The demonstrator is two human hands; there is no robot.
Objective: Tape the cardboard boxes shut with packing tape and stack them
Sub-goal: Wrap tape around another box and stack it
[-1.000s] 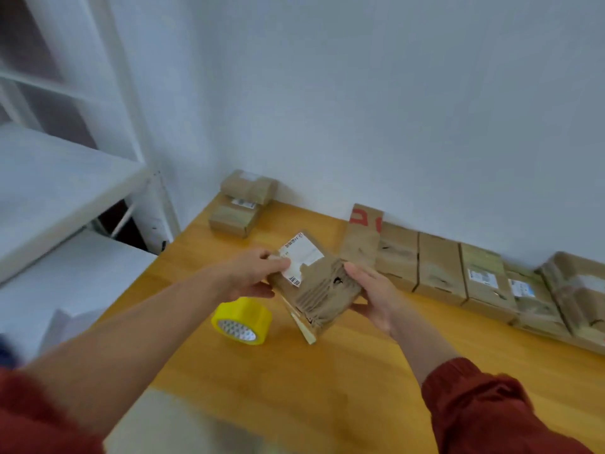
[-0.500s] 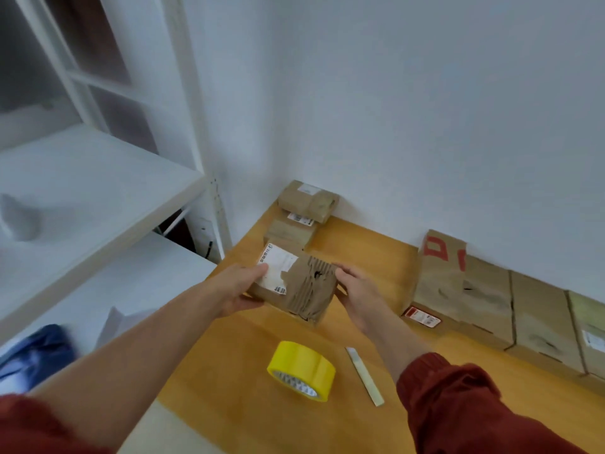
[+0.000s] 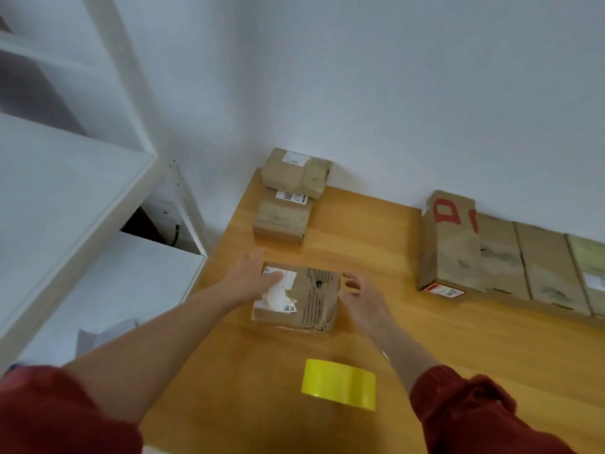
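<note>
A small worn cardboard box [image 3: 314, 299] with a white label lies flat on the wooden table [image 3: 458, 348]. My left hand [image 3: 250, 278] is at its left side, thumb lying on the label and fingers stretched past the far corner. Just off the box's right edge is my right hand [image 3: 360, 298], its fingers loosely bent and holding nothing. A yellow tape roll [image 3: 339, 385] stands on the table nearer to me, between my forearms.
Two small boxes sit in the table's far left corner, one [image 3: 296, 172] against the wall and one [image 3: 281, 221] in front of it. A row of boxes [image 3: 501, 257] lines the wall at right, starting with a red-marked one [image 3: 448, 244]. White shelving [image 3: 65, 191] stands left of the table.
The box went from being held up in both hands to lying on the table left of where it was. Both hands have loosened their hold on it.
</note>
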